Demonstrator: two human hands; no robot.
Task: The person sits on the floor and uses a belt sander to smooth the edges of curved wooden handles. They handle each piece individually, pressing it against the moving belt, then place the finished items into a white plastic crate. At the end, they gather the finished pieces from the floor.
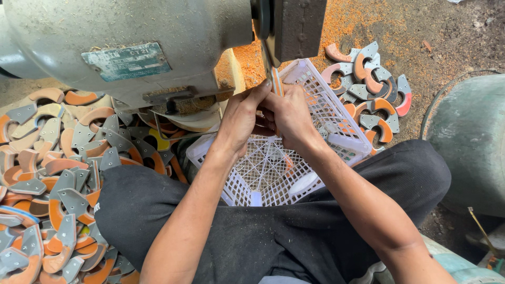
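Observation:
My left hand [241,117] and my right hand [289,114] are pressed together above a white plastic basket [321,100], both gripping one thin orange curved piece [276,87]. The piece is held up against the wheel [265,50] at the end of a large grey grinding machine [131,42]. Most of the piece is hidden by my fingers. The basket sits tilted between my knees, which are in black trousers [263,236].
A big heap of grey and orange curved pieces [58,173] lies on the left. A smaller pile of the same pieces [371,89] lies at the right beyond the basket. Orange dust covers the ground near the machine. A green rounded drum [471,142] stands at the right edge.

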